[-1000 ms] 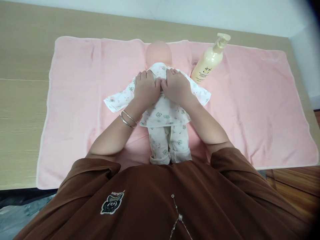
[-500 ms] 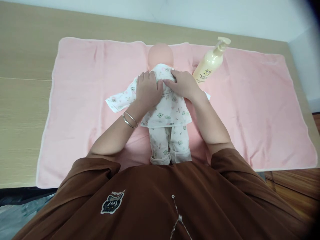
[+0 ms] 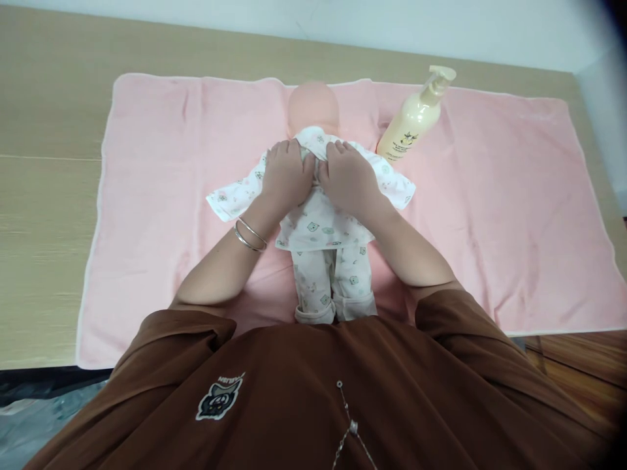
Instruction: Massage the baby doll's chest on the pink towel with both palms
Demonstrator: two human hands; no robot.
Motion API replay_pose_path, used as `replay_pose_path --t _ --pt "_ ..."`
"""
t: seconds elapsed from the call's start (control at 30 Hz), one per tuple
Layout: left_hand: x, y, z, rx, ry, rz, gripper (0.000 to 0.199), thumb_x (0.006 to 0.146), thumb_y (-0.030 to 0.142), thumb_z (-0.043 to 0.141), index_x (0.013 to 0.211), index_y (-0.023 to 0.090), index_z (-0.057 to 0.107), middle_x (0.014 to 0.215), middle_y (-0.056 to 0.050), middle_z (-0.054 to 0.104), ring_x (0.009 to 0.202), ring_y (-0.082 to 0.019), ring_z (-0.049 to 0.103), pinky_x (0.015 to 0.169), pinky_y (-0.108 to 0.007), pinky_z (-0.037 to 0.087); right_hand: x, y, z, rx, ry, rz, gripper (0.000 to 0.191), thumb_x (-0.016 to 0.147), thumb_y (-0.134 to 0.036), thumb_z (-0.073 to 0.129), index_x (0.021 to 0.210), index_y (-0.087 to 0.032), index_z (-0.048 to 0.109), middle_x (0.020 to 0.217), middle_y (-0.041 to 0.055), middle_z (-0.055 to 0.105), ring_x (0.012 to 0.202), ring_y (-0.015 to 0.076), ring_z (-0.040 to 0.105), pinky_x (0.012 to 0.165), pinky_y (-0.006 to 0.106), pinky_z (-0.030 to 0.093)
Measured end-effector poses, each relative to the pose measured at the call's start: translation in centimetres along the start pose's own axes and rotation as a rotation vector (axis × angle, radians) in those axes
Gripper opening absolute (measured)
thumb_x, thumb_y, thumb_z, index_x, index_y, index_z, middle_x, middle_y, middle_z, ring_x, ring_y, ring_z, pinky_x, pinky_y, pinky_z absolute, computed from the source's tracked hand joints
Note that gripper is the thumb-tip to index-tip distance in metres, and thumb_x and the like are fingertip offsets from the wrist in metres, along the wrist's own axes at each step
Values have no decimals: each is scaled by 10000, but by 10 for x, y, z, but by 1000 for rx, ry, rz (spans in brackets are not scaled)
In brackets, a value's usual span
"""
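Note:
A baby doll lies on its back, its bald head (image 3: 313, 108) at the far side. It wears a white printed baby shirt (image 3: 321, 228) and matching pants (image 3: 313, 284) with turned-up cuffs. My left hand (image 3: 289, 173) is closed on the shirt's front at the chest, thumb towards the middle. Close beside it, my right hand (image 3: 347, 176) grips the other side of the front, fingers bent over the cloth. Between the two thumbs the fabric is bunched, and the fastening there is hidden. Both sleeves spread out sideways.
Under the doll is a pink blanket (image 3: 147, 196) with a pale edge, spread on a wooden table (image 3: 44, 196). A cream pump bottle (image 3: 409, 124) stands on it to the right of the doll's head. Behind the table rises a white wall (image 3: 392, 32).
My right hand has shifted slightly down, its fingers now bent over the shirt front, and the right sleeve shows more. My left hand has barely moved.

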State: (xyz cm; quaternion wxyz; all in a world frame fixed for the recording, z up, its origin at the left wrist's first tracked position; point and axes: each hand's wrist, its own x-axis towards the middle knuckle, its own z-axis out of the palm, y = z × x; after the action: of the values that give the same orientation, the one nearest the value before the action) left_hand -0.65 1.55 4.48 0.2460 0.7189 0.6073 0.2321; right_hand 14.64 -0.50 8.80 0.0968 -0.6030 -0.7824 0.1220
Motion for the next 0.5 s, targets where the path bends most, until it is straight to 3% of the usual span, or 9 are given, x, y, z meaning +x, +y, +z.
replay_pose_path --t 0.13,0.2,0.37,0.43,0.5 --pt "-19 18 4 60 56 -13 717 1063 634 282 1543 143 488 1709 -214 441 1672 -411 297 1417 -625 192 20 20 -4 53 -33 29 460 1132 -327 341 1347 -43 631 1442 231 659 1442 373 585 1264 547 467" --pt "-20 19 5 65 70 23 649 1069 588 327 1526 163 505 1693 -203 467 1664 -403 320 1416 -612 219 23 22 -4 41 -45 30 502 1141 -354 324 1374 -19 616 1460 251 647 1442 378 585 1270 544 456" --pt "5 -3 1 31 78 28 424 1075 503 376 1201 235 677 1293 -182 719 1416 -392 612 1296 -621 437 0 2 -1 -39 -33 -24 553 1121 -273 310 1510 83 477 1606 312 508 1605 411 413 1377 582 305" --pt "13 -10 -1 13 95 -12 411 1077 503 372 1112 246 691 1166 -168 749 1306 -377 677 1238 -599 497 -10 -5 -3 -23 -44 -79 536 1091 -220 339 1537 51 462 1623 277 502 1623 391 396 1392 574 298" --pt "13 -9 0 9 127 -40 443 1081 535 361 1125 244 691 1187 -175 754 1311 -369 672 1245 -576 493 -11 -5 -7 3 -59 -97 491 1066 -174 343 1496 -15 521 1573 231 563 1593 365 445 1377 574 338"
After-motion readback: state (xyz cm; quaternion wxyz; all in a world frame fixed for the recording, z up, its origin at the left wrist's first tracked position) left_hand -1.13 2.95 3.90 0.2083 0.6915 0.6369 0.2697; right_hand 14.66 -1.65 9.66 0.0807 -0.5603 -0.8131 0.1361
